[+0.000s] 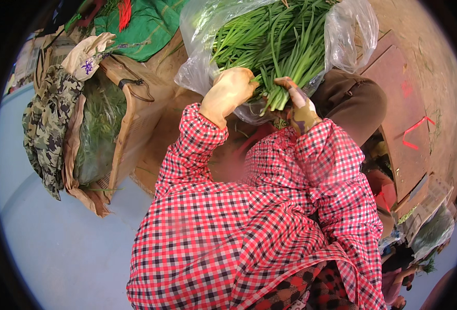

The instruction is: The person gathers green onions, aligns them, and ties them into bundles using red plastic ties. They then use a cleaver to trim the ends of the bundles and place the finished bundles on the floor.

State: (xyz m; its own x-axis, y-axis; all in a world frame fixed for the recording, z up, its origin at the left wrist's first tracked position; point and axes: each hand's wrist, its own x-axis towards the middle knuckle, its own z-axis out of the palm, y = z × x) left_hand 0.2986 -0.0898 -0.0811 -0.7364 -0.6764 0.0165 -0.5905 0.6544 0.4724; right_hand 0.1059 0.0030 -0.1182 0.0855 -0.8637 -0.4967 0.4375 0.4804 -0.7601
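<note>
A large mass of Chinese chives (259, 42) lies in an opened clear plastic bag (352, 35) before me. My right hand (301, 106), in a stained glove, grips a bunch of the chives (278, 97) near its pale cut ends, which point towards me. Just left of it, my left hand (230, 89) wears a cream glove. Its fingers are curled at the edge of the pile, with a bit of green showing at the fingertips. The undersides of both hands are hidden.
At left, a plastic crate (114, 155) holds bagged greens, with a camouflage cloth (52, 124) over its side. Beyond lie a green sheet (151, 35) and red ties (124, 15). A brown board (403, 116) stands at right, a red strip (408, 135) on it. Other people (401, 271) are at lower right.
</note>
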